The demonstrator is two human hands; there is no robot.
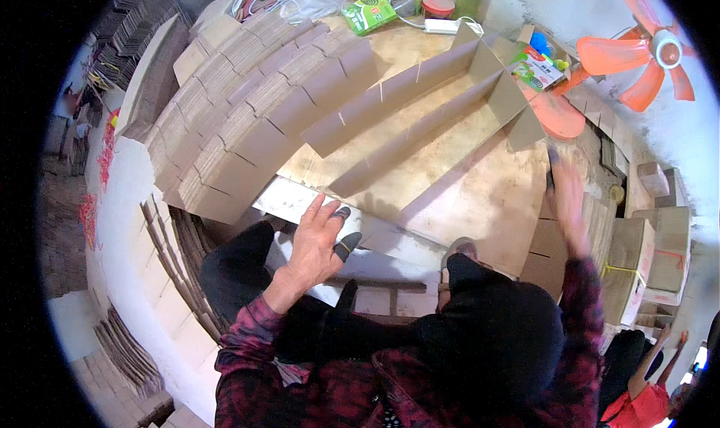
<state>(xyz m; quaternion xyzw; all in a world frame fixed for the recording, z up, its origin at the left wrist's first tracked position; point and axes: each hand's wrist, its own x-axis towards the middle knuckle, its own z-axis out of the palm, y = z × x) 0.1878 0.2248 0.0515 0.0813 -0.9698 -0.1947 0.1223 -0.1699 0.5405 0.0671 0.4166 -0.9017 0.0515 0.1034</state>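
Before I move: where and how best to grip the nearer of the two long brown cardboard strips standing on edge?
The nearer long brown cardboard strip: probably pinch its upper edge around mid-length, from above. It's thin, upright, with open space along both faces; its far end meets the brown cardboard crosspiece, so avoid there.

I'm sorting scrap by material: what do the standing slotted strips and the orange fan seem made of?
Slotted strips: probably cardboard, matte brown, judging by the thin sheets with cut slits. Fan: likely plastic, smooth, perhaps glossy; its blades look moulded.
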